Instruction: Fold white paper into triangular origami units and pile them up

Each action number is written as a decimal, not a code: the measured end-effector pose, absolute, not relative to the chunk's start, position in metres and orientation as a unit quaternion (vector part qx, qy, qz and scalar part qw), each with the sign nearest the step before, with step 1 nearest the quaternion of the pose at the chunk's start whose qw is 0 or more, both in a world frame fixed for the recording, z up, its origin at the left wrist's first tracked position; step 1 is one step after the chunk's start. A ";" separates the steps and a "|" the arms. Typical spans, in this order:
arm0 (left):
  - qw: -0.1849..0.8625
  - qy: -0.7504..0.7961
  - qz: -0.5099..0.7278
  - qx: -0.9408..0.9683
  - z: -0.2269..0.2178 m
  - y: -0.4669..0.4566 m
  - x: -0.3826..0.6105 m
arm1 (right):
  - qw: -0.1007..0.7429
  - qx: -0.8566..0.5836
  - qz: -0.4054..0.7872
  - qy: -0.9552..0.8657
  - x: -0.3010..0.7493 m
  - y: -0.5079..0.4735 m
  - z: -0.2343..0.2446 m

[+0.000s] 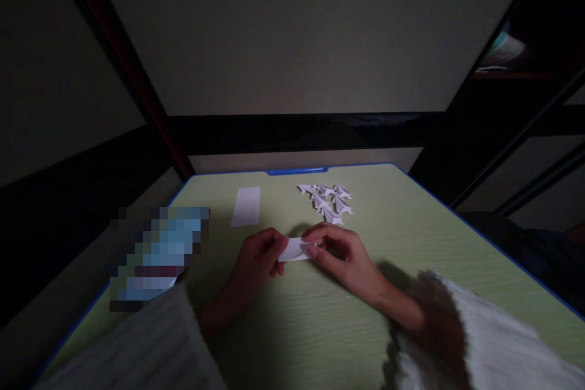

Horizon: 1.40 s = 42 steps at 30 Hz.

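Note:
A small white strip of paper (pixel 296 249) is held just above the table between my two hands. My left hand (pixel 262 253) pinches its left end between thumb and fingers. At the right end, my right hand (pixel 340 250) grips it, with the thumb in front and the fingers over the top edge. Whether the paper is folded in layers is hard to make out in the dim light. Beyond my right hand lies a cluster of several small folded paper figures (pixel 340 204) with pointed ends. A flat white sheet of paper (pixel 245 207) rests past my left hand.
The light green table (pixel 292 341) has a blue edge and a blue handle strip (pixel 297 171) at its far side. A blurred-out bluish object (pixel 159 256) lies along the left edge. Pale panels (pixel 301 30) rise behind the table.

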<state>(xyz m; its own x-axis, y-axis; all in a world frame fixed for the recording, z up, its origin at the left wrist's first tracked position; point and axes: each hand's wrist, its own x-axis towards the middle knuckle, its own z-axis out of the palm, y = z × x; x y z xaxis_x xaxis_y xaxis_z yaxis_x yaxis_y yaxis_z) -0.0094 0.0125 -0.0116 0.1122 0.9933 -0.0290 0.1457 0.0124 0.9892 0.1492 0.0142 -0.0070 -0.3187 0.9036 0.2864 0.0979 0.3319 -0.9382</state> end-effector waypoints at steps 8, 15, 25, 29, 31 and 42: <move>0.472 0.475 0.382 0.637 -0.010 0.004 -0.006 | 0.468 -0.409 0.426 -0.658 0.151 0.016 -0.008; 0.498 0.480 0.398 0.603 -0.012 0.008 -0.008 | 0.452 -0.413 0.431 -0.662 0.150 0.015 -0.008; 0.540 0.466 0.415 0.564 -0.005 0.010 -0.008 | 0.456 -0.406 0.423 -0.669 0.151 0.014 -0.007; 0.547 0.470 0.415 0.555 -0.007 0.009 -0.009 | 0.462 -0.413 0.436 -0.653 0.150 0.015 -0.008; 0.547 0.475 0.416 0.549 -0.008 0.009 -0.008 | 0.467 -0.417 0.437 -0.646 0.151 0.016 -0.009; 0.509 0.509 0.456 0.524 -0.006 0.009 -0.005 | 0.456 -0.409 0.474 -0.633 0.149 0.017 -0.012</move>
